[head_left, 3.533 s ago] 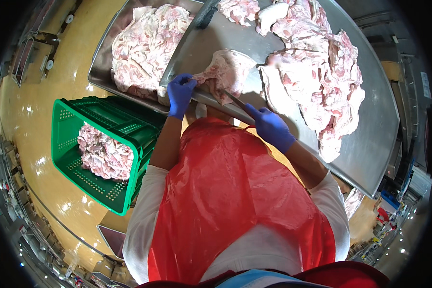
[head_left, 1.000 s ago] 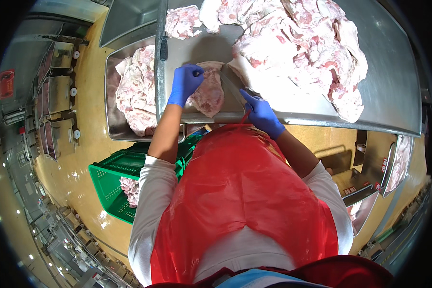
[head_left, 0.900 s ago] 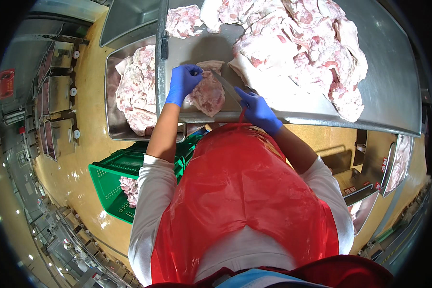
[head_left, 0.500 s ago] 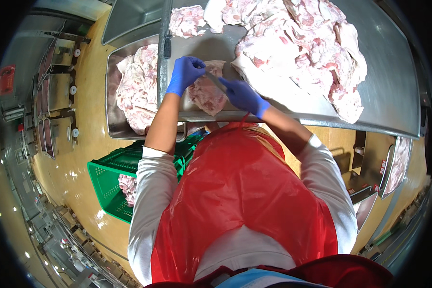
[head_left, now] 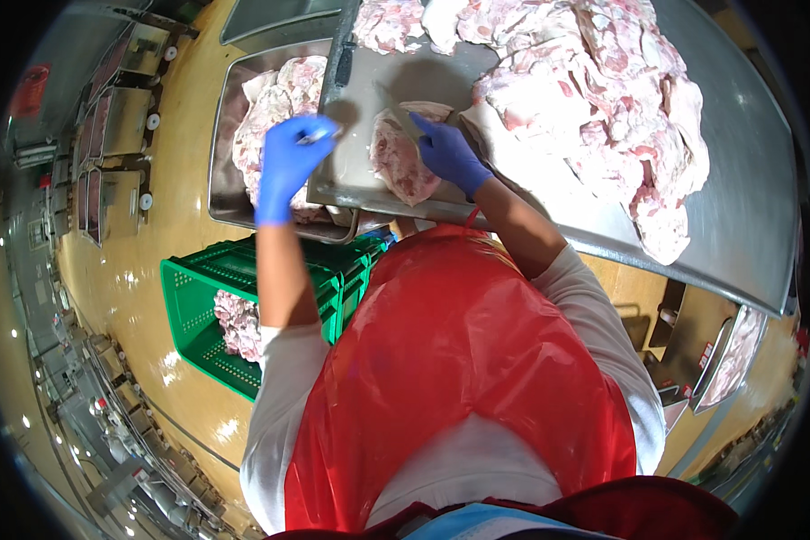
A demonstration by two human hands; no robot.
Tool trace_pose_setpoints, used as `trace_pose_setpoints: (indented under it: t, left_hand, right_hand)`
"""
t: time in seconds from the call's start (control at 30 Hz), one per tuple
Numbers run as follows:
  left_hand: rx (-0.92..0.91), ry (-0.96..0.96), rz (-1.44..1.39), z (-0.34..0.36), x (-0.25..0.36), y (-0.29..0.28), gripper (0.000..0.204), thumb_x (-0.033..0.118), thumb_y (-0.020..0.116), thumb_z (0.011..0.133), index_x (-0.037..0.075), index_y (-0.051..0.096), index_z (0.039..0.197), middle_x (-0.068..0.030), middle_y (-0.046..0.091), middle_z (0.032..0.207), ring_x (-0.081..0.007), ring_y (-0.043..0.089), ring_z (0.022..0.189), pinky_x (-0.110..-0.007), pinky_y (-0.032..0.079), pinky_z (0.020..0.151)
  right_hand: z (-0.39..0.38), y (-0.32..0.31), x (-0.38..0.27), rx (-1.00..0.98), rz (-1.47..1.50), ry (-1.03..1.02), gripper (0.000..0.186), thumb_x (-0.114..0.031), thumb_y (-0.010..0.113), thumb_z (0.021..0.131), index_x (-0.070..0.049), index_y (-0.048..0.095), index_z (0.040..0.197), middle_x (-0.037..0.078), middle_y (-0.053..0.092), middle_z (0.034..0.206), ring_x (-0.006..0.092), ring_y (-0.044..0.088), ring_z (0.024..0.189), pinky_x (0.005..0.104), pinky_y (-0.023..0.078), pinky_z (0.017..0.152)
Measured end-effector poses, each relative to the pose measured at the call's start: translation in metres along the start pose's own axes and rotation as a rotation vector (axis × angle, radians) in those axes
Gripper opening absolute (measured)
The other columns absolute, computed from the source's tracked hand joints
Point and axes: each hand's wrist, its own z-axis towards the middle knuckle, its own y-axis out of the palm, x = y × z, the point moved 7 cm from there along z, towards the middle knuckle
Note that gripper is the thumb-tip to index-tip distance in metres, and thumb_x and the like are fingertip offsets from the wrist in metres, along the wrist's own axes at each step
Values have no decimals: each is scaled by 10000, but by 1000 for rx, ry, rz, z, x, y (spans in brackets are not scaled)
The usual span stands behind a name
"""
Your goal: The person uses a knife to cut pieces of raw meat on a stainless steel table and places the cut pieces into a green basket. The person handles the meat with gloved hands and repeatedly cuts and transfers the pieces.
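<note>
My right hand (head_left: 450, 155), in a blue glove, grips a knife (head_left: 405, 122) with the index finger stretched along it. The blade is blurred and points up and left over a single piece of raw meat (head_left: 398, 160) on the metal table. That piece is pink with pale skin, and one edge is folded. In a blue glove too, my left hand (head_left: 293, 164) is raised over the steel tub at the table's left edge. Its fingers are curled together near a small pale spot, and what they hold, if anything, I cannot make out.
A large heap of raw meat (head_left: 585, 108) covers much of the metal table (head_left: 756, 180). Left of it stands a steel tub (head_left: 220, 193) with more meat. Below, a green perforated crate (head_left: 178, 310) holds pink scraps (head_left: 234, 326). Another meat tray (head_left: 733, 355) stands at the lower right.
My left hand has moved left and down, off the meat piece to above the steel tub. The right hand stays by the piece with the knife. The whole view has shifted slightly.
</note>
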Motion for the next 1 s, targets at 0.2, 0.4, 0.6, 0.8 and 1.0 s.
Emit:
trace_pose_setpoints:
  t: [0.2, 0.4, 0.6, 0.8, 1.0]
  left_hand:
    - [355, -611, 917, -236, -35, -187, 247, 184, 797, 787, 10, 773, 960, -196, 759, 900, -354, 739, 788, -427, 573, 742]
    - [731, -350, 788, -210, -46, -131, 326, 270, 851, 820, 50, 782, 1050, -177, 741, 978, -299, 705, 891, -417, 558, 794]
    - [30, -419, 597, 9, -140, 101, 674, 578, 874, 654, 5, 784, 997, -244, 750, 1057, -402, 700, 1053, -442, 524, 970]
    - [100, -263, 7, 24, -123, 153, 595, 391, 923, 613, -16, 754, 1013, -217, 757, 951, -375, 729, 879, -446, 568, 788]
    - [339, -232, 56, 38, -90, 56, 608, 332, 907, 674, -57, 693, 1090, -205, 751, 971, -296, 742, 858, -407, 589, 773]
  right_hand:
    - [-58, -37, -27, -422, -187, 153, 537, -73, 530, 935, -119, 522, 1470, 248, 654, 1037, 451, 672, 893, 522, 539, 794]
    - [-102, -89, -25, -155, -90, 133, 528, -2, 566, 935, -73, 556, 1458, 246, 679, 974, 415, 688, 876, 462, 551, 756]
    - [-119, -110, -25, -25, -77, 69, 515, -8, 589, 941, -76, 570, 1451, 223, 685, 975, 354, 682, 839, 421, 560, 781]
    - [-145, -116, -16, -1, -8, 336, 487, -34, 611, 994, -86, 563, 1476, 124, 694, 918, 159, 634, 751, 307, 538, 730]
    - [-168, -116, 5, 76, 49, 564, 543, -44, 588, 990, -103, 515, 1525, 37, 638, 880, 112, 576, 767, 278, 501, 737]
